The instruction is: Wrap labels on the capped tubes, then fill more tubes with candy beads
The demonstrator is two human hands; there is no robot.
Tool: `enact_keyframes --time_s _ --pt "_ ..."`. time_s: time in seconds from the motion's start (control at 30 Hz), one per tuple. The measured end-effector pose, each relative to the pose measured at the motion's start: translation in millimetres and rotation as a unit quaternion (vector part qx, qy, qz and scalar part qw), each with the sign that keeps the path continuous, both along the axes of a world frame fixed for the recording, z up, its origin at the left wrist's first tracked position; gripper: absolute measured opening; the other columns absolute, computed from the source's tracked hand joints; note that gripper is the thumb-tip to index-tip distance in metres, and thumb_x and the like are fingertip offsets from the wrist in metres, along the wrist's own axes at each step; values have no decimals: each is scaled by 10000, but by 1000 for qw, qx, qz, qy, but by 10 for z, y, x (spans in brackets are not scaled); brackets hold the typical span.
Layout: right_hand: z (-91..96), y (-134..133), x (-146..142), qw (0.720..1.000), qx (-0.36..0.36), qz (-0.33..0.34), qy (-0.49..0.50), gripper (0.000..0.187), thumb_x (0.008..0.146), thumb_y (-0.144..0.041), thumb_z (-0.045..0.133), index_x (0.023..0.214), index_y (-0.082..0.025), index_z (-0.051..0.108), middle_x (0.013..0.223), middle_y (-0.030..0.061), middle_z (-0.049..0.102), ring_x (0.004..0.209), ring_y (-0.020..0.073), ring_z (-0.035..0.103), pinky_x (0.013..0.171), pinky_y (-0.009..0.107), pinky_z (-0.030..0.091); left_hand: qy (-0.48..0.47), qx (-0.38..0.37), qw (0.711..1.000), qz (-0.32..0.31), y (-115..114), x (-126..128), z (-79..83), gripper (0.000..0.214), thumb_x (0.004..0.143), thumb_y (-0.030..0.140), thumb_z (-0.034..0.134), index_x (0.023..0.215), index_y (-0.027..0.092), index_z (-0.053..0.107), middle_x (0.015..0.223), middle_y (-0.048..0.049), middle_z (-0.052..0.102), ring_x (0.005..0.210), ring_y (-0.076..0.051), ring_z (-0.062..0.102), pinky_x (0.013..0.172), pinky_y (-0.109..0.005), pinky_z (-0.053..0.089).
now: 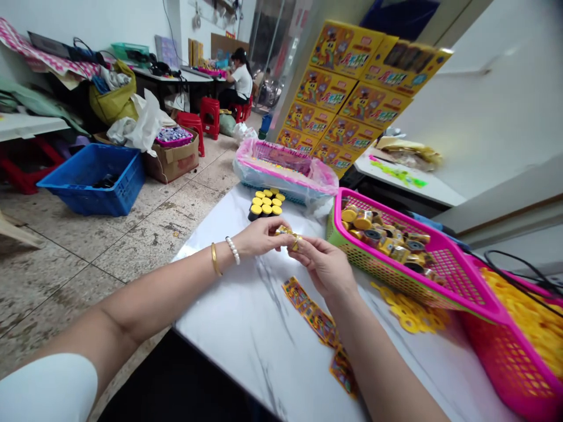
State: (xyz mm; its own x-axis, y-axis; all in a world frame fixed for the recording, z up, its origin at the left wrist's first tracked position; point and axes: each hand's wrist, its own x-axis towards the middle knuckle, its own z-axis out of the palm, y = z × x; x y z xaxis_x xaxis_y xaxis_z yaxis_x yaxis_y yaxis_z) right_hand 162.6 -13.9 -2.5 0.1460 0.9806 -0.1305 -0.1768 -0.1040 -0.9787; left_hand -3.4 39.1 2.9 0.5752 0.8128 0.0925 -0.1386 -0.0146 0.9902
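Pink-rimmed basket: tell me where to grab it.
Grip the basket by its pink rim along the near long side, coming from above. The rim stands out as a thin lip over the mesh wall, so fingers can hook beneath it.

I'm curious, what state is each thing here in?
Left hand, pinching a small gold-wrapped item
Right hand, pinching that item too
Pink-rimmed green mesh basket, holding many wrapped rolls
Yellow-topped black cylinders, standing upright in a cluster
Printed paper strips, lying flat
Yellow cardboard cartons, stacked
Blue plastic crate, on the floor, holding dark items
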Motion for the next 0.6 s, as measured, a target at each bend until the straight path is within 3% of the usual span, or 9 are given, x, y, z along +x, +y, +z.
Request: enact_keyframes --time_s 0.1,0.23,0.33,0.43,0.5,0.6 --pt "18 12 58 996 -34 81 34 421 599 -490 890 863 -184 774 808 64 766 688 174 721 701 314 622 7 -37 999 -8 6 21 -49 379 812 495 706 795 150 552 579 38 548 455 -51 457 451 -192 341" --pt "-1 1 103 991 -10 128 28 488 657 -376 885 1110 -265 740 1005 46 774 857 186 744 784 321 622 32 -73 997 -9 26 43 -129 514 797 655 641 728 168 493 496 59 491 381 -50 402 397 -201 274" --pt "-39 -10 90 994 46 96 20 355 609 -308 911 935 -241 785 939 34 774 802 185 743 727 317 636 26 -126 991 -40 26 29 -115 581 742 725 640 739 157 516 513 47 518 378 -49 408 399 -199 267" --pt "-61 -24 64 993 115 30 25 234 585 -285 917 761 -227 774 863 1 747 668 168 731 605 306 643 -5 -188 978 -90 13 -3 -54 594 659 693 739 789 138 571 551 37 548 414 -44 438 438 -188 312" --pt "-59 -39 54 991 131 29 24 204 620 -300 897 761 -231 766 819 -14 723 588 160 717 529 297 635 -15 -207 974 -93 4 -12 -27 569 630 637 796 787 131 588 569 33 556 453 -44 465 465 -181 333" --pt "-47 -65 53 989 117 87 0 226 684 -317 859 882 -254 770 788 -18 700 556 152 706 520 308 643 6 -226 971 -81 -9 4 -25 538 704 645 741 733 129 589 533 32 527 437 -49 448 433 -186 285"
